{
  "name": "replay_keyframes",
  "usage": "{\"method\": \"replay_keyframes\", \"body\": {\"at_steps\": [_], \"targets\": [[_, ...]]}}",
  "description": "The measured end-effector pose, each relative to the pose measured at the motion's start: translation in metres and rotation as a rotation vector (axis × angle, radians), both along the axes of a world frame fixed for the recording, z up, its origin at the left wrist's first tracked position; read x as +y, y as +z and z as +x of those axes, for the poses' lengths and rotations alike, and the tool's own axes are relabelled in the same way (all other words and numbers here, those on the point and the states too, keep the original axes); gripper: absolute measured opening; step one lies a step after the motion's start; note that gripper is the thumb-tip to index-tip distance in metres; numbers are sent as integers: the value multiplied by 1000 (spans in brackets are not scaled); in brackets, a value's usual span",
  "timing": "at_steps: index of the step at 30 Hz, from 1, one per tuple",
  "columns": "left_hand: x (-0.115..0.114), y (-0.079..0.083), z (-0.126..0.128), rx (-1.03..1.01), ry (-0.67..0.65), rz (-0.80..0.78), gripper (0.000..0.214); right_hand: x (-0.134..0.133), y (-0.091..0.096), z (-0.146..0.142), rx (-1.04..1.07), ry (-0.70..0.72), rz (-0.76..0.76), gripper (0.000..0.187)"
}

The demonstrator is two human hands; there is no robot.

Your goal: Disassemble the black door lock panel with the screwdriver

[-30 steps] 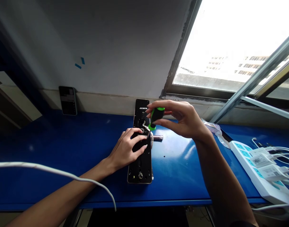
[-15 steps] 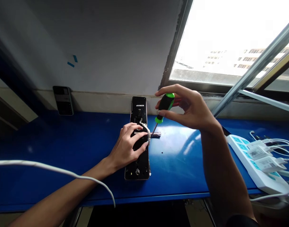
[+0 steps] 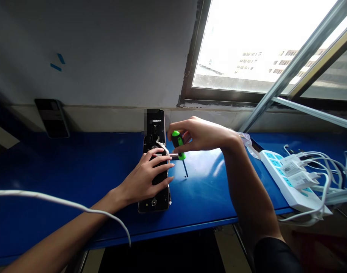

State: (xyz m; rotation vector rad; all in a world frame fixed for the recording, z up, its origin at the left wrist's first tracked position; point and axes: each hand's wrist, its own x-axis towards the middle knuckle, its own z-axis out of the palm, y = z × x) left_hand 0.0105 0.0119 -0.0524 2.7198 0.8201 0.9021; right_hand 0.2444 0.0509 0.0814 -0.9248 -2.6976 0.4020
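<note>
Right hand (image 3: pixel 200 135): grasping green-black plastic-handled screwdriver (image 3: pixel 177 142), shaft down, just right of long black metal lock plate (image 3: pixel 154 131), long axis pointing away from me. Left hand (image 3: pixel 145 178): pressed flat on plate, fingers spread, not clenched.

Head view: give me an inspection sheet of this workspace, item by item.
Surface: blue bench, glossy.
Job's things: black door lock panel lying flat, white cord looped on it, short metal rod at its edge.
Hands: left hand pressed on panel; right hand holds green-and-black screwdriver, tip down.
Clutter: crumpled white packet.
Cables: white cable across left forearm; power strip with chargers, cables trailing.
Surroundings: window, metal rails, black device against wall, blue tape.
</note>
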Motion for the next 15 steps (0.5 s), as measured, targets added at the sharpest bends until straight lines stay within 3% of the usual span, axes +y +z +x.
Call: {"method": "replay_keyframes", "body": {"at_steps": [8,15], "targets": [[3,-1,-4,-107,-13,3,29,-1,2,1,57,11,-34,30],[8,3,-24,-168,-30,8,26,-10,5,-8,462,11,-3,42]]}}
